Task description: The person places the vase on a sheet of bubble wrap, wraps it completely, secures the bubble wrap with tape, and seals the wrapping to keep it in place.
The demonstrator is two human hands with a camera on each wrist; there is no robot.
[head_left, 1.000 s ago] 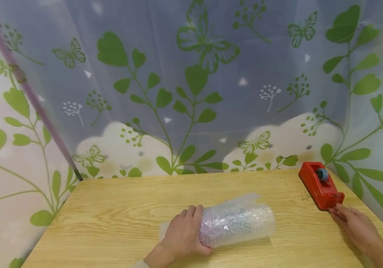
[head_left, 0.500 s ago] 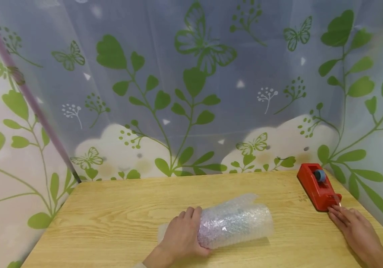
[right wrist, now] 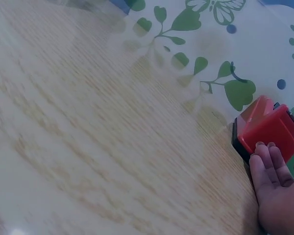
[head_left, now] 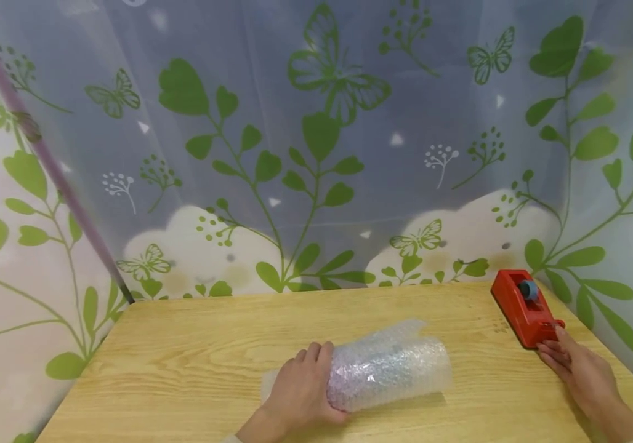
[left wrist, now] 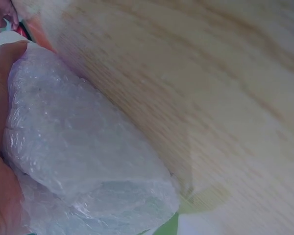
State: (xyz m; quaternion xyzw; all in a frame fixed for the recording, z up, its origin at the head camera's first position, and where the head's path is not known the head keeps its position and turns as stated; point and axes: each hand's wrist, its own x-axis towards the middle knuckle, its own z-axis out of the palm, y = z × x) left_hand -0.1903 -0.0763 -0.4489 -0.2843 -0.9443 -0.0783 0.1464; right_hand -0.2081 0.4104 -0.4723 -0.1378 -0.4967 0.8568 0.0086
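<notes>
A bundle rolled in clear bubble wrap (head_left: 385, 372) lies on its side on the table, with a purplish tint showing through. My left hand (head_left: 300, 384) grips its left end, fingers over the top and thumb low at the near side. In the left wrist view, the bubble wrap (left wrist: 83, 127) fills much of the left side. At the right stands a red tape dispenser (head_left: 524, 311) holding a small blue-cored roll. My right hand (head_left: 585, 372) touches its front end, thumb up by the cutter and straight fingers lower against the body (right wrist: 272, 132). Any tape there is too small to make out.
The wood-grain table (head_left: 183, 344) reaches back to a printed curtain (head_left: 316, 184) with green leaves and butterflies. More printed cloth closes in the left and right sides. A loose flap of the wrap points toward the back right.
My right thumb has lifted toward the dispenser's cutter, apart from the fingers, which were together at its front. The left hand and bundle stay put. The head view has shifted slightly.
</notes>
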